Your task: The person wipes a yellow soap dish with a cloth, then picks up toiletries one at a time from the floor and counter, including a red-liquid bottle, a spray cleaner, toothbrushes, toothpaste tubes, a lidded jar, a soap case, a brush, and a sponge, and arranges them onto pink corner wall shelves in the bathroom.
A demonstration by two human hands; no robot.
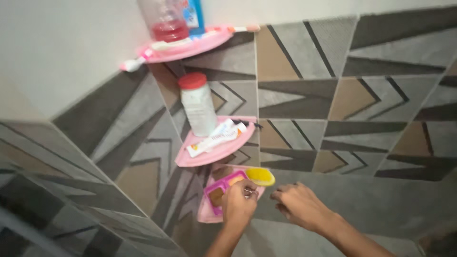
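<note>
Below the middle pink shelf (190, 159) carrying white red-capped bottle (197, 105) and toothpaste tube (215, 138), left hand (238, 207) pinching a small metal piece (248, 192) over magenta soap box (218, 190), right hand (297, 205) hovering half-curled, holding nothing.

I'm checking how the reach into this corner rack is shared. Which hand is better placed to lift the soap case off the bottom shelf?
Probably the left hand: it is already over the bottom pink shelf, fingers at the magenta soap case. The right hand hovers beside the shelf, touching nothing.
</note>
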